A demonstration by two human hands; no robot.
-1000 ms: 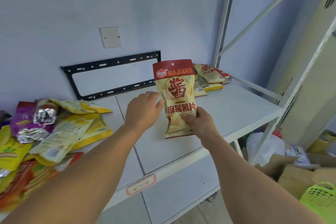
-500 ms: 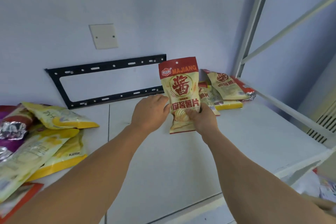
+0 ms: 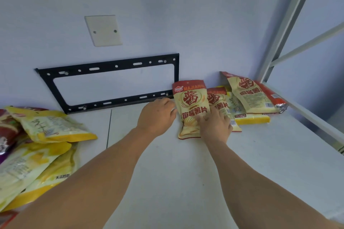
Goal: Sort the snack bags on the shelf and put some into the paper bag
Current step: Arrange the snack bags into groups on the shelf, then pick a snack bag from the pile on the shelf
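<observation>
We see both hands out at the 1 o'clock part of the white shelf (image 3: 186, 182). Right hand (image 3: 215, 126) lies flat on the lower half of a red-and-cream chip bag (image 3: 191, 106), fingers spread and pressing it, not clenched; whether the thumb hooks under the bag we cannot tell. Left hand (image 3: 157, 115) sits at 9 o'clock of that bag, fingers loosely curled, tips touching the bag's left edge, no clear hold. The bag leans top toward the wall (image 3: 167, 5), bottom edge on the shelf. Just at 3 o'clock of it, a stack (image 3: 247, 98) of like bags, one partly under the right hand, one leaning against the wall, a yellow-edged one beneath. Far off at 9 o'clock, a pile (image 3: 37, 145) of yellow and purple snack bags, overlapping, well apart from the hands. Black bracket (image 3: 108, 83) on the wall at 11 o'clock, beige cover plate (image 3: 103, 30) above it. Shelf post (image 3: 284, 24) at 2 o'clock. Paper bag not in view.
</observation>
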